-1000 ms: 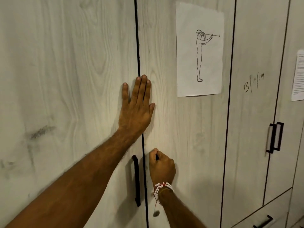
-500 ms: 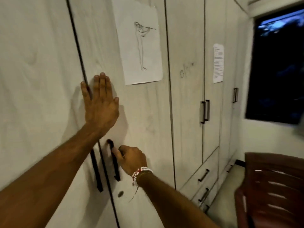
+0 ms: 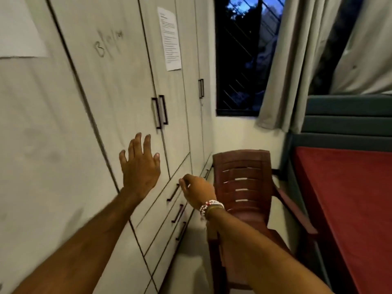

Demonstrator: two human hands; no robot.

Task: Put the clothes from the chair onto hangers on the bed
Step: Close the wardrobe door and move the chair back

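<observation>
A dark red plastic chair [image 3: 244, 183] stands between the wardrobe and the bed, its seat bare as far as I can see. The bed [image 3: 347, 198] with a red cover fills the right side. No clothes or hangers show. My left hand [image 3: 140, 166] is raised with fingers spread, in front of the wardrobe doors and holding nothing. My right hand [image 3: 197, 192], with a beaded bracelet at the wrist, hangs loosely curled near the drawer handles, and I see nothing in it.
A pale wood-grain wardrobe [image 3: 84, 124] runs along the left, with black handles [image 3: 160, 112] and drawers [image 3: 169, 213] low down. A printed sheet [image 3: 169, 38] is taped to one door. A dark window [image 3: 241, 54] and grey curtain [image 3: 284, 66] are behind the chair.
My view has swung right from the wardrobe doors to the chair and bed. My left hand has come off the door and my right hand has let go of the handle.
</observation>
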